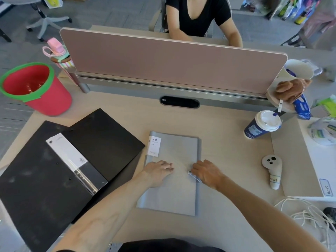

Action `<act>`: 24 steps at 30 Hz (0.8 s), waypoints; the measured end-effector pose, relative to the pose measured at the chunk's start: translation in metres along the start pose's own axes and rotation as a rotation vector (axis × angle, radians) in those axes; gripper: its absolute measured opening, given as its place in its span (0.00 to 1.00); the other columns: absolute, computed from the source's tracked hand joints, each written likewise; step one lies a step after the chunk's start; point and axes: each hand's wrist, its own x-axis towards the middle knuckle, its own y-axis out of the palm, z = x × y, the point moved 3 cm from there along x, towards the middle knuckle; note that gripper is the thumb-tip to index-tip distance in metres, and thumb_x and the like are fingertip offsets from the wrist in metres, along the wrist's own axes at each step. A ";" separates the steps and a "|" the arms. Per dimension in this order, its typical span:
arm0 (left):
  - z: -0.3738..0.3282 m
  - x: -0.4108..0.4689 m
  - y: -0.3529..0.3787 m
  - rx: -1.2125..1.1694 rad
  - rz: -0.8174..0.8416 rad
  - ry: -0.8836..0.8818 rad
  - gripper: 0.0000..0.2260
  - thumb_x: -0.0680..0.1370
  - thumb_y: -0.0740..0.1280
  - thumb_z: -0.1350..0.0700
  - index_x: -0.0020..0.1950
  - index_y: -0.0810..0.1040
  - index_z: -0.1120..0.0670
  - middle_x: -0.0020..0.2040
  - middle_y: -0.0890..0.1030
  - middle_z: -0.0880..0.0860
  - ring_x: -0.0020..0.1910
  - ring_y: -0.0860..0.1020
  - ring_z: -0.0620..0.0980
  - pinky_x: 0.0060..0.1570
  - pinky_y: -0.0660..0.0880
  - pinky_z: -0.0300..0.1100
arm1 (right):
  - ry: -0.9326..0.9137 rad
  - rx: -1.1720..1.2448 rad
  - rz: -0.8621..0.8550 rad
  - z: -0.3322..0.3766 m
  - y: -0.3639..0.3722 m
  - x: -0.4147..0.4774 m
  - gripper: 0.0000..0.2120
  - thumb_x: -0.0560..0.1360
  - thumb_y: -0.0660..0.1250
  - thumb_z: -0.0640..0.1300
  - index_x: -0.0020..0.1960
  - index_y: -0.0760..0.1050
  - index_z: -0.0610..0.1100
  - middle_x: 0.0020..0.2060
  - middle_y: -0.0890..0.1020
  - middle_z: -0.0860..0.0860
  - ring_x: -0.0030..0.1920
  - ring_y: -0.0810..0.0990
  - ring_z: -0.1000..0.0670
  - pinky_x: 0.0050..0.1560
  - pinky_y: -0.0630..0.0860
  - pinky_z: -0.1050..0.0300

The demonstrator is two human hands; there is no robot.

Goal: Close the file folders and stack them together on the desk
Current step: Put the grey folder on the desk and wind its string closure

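A grey file folder [174, 151] lies closed in the middle of the desk [227, 157], with a white "20 pockets" label at its top left corner. My left hand [159, 170] rests flat on its cover, fingers together. My right hand [206, 172] presses on the folder's right edge beside a small metal-tipped elastic clasp [193, 176]. To the left, a black file folder [54, 166] lies open, both flaps spread, with a white label strip and a clear spine pocket along its middle.
A red bucket with a green rim [34, 88] stands at the far left. A lidded paper cup [261, 124], a white controller [272, 170] and white cords [305, 213] sit at the right. A pink divider panel [172, 59] runs across the back; a person sits behind it.
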 end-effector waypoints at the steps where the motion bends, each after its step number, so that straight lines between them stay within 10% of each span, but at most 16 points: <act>1: -0.001 0.000 -0.001 -0.001 0.004 -0.007 0.28 0.78 0.56 0.62 0.78 0.56 0.52 0.80 0.55 0.49 0.76 0.57 0.51 0.66 0.68 0.50 | -0.002 0.015 -0.032 0.002 0.000 -0.002 0.10 0.60 0.78 0.42 0.36 0.79 0.50 0.31 0.79 0.54 0.31 0.78 0.51 0.28 0.72 0.61; 10: -0.010 -0.004 -0.007 0.001 0.055 -0.055 0.28 0.79 0.56 0.63 0.79 0.55 0.52 0.80 0.53 0.48 0.78 0.53 0.50 0.66 0.68 0.51 | 0.301 0.403 -0.053 0.003 0.010 -0.013 0.03 0.73 0.68 0.42 0.42 0.81 0.46 0.39 0.82 0.50 0.41 0.81 0.48 0.38 0.78 0.57; 15: -0.012 -0.004 -0.009 0.018 0.077 -0.061 0.29 0.78 0.56 0.63 0.79 0.55 0.52 0.80 0.52 0.48 0.78 0.52 0.50 0.63 0.70 0.52 | 0.197 0.203 0.025 0.011 0.011 -0.011 0.15 0.57 0.78 0.37 0.40 0.81 0.50 0.34 0.81 0.54 0.35 0.81 0.51 0.30 0.76 0.61; 24: -0.014 -0.003 -0.007 0.003 0.064 -0.074 0.29 0.78 0.58 0.63 0.78 0.56 0.53 0.80 0.53 0.48 0.78 0.53 0.50 0.62 0.71 0.51 | 0.364 0.198 -0.120 0.023 0.009 -0.010 0.10 0.60 0.80 0.48 0.31 0.79 0.51 0.28 0.81 0.55 0.32 0.81 0.52 0.28 0.74 0.61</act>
